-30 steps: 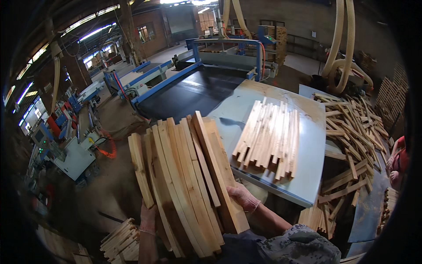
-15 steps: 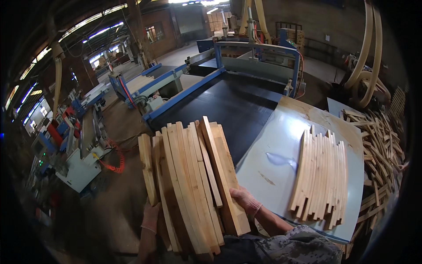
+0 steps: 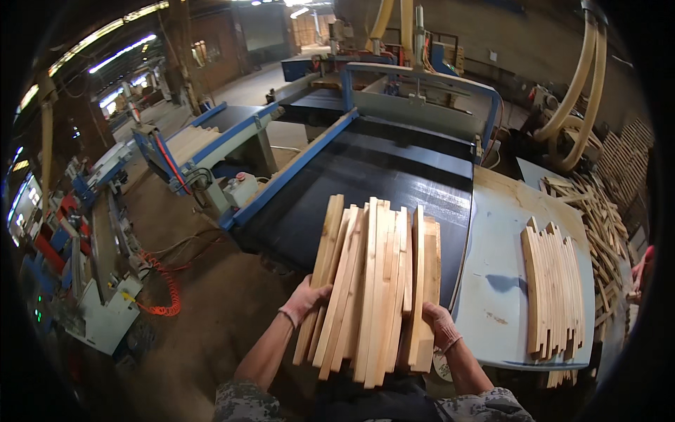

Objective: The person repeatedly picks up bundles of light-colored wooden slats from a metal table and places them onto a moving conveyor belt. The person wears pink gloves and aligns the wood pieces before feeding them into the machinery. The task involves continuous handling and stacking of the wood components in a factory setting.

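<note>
A bundle of pale wooden strips, stood side by side and uneven at the ends, is squeezed between my two gloved hands. My left hand presses on the bundle's left side, its fingers against the outermost strip. On the right side my right hand grips a wider strip, thumb on the near face. The bundle is in front of my body, its far ends over the near part of a black conveyor belt. The undersides of the strips and some fingertips are hidden.
A second row of strips lies on a pale sheet-topped table to the right. Beyond it is a heap of loose strips. A blue machine frame spans the belt. At left stand other machines and a coiled orange hose.
The bundle has shifted right in view and lies closer to the belt. My left hand, partly hidden before, now shows plainly on its left side. The view has turned left.
</note>
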The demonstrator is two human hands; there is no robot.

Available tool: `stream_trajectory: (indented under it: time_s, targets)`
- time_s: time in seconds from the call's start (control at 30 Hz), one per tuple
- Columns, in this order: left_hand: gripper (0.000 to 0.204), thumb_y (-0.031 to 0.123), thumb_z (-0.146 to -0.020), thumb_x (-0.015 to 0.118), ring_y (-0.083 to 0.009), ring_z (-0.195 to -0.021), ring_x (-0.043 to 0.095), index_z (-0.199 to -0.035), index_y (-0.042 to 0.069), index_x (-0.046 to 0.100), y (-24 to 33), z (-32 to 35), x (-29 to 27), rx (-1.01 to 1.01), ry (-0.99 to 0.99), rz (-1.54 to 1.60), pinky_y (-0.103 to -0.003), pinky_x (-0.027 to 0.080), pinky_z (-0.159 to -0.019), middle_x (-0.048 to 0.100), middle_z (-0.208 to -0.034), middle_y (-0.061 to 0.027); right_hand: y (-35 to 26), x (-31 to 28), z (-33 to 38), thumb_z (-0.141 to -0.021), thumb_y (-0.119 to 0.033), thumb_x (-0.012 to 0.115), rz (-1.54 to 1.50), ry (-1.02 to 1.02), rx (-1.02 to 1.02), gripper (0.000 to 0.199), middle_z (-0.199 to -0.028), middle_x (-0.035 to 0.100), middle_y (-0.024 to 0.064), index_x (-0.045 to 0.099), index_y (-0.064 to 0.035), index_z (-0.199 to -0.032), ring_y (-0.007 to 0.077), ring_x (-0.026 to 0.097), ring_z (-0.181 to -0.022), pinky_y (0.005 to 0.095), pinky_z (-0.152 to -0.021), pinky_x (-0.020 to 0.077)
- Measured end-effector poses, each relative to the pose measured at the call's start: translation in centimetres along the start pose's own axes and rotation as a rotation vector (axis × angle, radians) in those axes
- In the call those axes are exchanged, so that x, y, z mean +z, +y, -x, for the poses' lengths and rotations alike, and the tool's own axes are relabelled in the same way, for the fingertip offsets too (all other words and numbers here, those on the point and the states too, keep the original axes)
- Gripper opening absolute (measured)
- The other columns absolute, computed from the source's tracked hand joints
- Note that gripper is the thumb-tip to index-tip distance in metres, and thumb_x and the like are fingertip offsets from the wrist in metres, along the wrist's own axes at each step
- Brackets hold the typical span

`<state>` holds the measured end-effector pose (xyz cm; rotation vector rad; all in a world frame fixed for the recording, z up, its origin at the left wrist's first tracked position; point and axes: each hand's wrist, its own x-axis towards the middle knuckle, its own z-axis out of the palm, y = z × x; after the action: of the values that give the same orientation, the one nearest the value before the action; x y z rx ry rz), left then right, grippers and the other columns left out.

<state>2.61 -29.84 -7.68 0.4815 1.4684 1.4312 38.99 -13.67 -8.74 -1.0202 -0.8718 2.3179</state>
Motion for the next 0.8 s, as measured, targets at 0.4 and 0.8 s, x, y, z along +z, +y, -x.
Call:
stream_trajectory:
  time_s: [0.4,0.8]
  targets:
    - [0.085,0.033,-0.092,0.089,-0.0306,-0.130,0.062,-0.159,0.009,0.042,5.3,-18.3,-4.7,-0.012,-0.292,0.127,-0.052,0.054,-0.110,0.061,-0.146,-0.0116,-3.0,6.8,-11.6,-0.097,-0.024,0.071,0.202,0.262,-0.140,0.042,-0.113,0.077,0.0151,0.070,0.0045,-0.127,0.0247,0.078,-0.093,0.0389,-0.086,0.0643]
    - [0.062,0.045,-0.108,0.062,-0.0337,-0.127,0.069,-0.150,0.000,0.061,15.0,-33.6,-12.4,-0.110,0.052,-0.877,-0.044,0.054,-0.107,0.072,-0.138,-0.0206,-6.7,14.0,-27.0,-0.086,-0.031,0.088,0.293,0.293,-0.230,0.074,-0.121,0.071,0.0191,0.051,0.0038,-0.139,0.0256,0.071,-0.106,0.0405,-0.096,0.0592]
